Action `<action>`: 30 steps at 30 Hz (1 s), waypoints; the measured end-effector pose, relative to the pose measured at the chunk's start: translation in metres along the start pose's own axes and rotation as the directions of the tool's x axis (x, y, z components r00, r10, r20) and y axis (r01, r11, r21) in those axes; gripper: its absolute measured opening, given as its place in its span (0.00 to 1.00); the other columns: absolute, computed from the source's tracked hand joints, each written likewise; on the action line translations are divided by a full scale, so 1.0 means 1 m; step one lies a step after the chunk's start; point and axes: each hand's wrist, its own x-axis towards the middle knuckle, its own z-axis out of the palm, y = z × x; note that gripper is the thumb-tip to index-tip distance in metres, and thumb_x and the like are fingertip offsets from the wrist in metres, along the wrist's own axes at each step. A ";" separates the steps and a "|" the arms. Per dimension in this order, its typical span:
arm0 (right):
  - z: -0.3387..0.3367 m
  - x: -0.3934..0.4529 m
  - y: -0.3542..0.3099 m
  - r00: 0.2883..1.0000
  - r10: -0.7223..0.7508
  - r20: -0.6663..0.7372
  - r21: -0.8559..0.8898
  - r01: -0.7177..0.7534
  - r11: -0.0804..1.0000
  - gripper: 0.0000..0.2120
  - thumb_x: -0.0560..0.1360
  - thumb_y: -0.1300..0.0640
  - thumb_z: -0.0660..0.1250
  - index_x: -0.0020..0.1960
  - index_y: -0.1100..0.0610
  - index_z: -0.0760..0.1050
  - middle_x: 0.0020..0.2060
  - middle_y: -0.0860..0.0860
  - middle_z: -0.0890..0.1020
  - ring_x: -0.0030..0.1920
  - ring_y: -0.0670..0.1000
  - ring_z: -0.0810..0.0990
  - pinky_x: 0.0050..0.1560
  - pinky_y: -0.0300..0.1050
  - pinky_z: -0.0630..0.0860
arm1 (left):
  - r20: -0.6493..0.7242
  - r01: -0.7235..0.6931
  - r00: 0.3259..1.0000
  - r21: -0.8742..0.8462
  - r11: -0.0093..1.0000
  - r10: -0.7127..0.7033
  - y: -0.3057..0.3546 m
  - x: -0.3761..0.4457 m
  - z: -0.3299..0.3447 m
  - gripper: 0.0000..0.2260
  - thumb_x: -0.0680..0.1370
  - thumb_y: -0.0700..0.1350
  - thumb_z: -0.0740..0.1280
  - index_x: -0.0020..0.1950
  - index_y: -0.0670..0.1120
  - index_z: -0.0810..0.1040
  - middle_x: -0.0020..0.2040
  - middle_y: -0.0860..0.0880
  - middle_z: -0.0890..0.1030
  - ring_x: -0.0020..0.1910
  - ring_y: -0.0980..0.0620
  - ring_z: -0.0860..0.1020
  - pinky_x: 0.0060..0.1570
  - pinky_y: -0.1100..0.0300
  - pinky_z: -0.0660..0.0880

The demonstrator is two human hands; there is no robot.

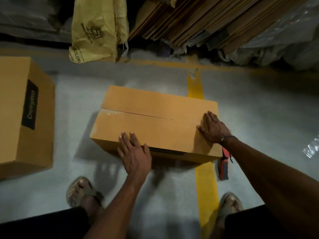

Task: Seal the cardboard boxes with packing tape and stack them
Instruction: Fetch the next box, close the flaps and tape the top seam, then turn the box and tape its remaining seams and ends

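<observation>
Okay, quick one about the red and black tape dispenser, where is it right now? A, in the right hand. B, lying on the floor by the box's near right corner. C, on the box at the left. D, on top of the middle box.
B: the tape dispenser lies on the floor beside the middle box, under the right forearm; both the left hand and the right hand rest flat on the box.

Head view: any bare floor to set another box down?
Bare grey floor lies between the large printed carton and the centre brown cardboard box, and right of that box past the yellow floor stripe. The back is crowded: yellow sack, flattened cardboard stack.
</observation>
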 end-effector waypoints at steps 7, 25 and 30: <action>-0.026 0.051 -0.009 0.999 -0.048 -0.006 0.038 0.048 0.998 0.36 0.84 0.37 0.53 0.83 0.56 0.50 0.83 0.54 0.51 0.81 0.60 0.54 0.75 0.64 0.64 | 0.071 0.216 0.975 -0.130 0.968 -0.208 0.060 -0.042 0.018 0.42 0.82 0.66 0.58 0.85 0.45 0.43 0.69 0.38 0.64 0.63 0.41 0.67 0.60 0.47 0.69; -0.006 0.013 0.001 0.995 0.057 -0.079 0.069 -0.051 0.996 0.33 0.81 0.36 0.58 0.81 0.49 0.57 0.72 0.60 0.64 0.71 0.65 0.66 0.69 0.64 0.67 | 0.206 0.128 0.977 -0.328 0.936 -0.062 0.072 -0.005 0.008 0.48 0.79 0.62 0.70 0.85 0.45 0.43 0.75 0.34 0.57 0.68 0.34 0.69 0.68 0.46 0.69; 0.019 -0.047 0.003 0.987 0.135 -0.090 0.065 -0.130 0.989 0.36 0.81 0.34 0.54 0.80 0.55 0.54 0.67 0.64 0.64 0.64 0.69 0.69 0.61 0.64 0.73 | 0.275 0.019 0.956 -0.399 0.917 0.100 0.043 0.053 -0.012 0.44 0.77 0.48 0.75 0.85 0.46 0.52 0.79 0.38 0.57 0.76 0.37 0.66 0.75 0.51 0.66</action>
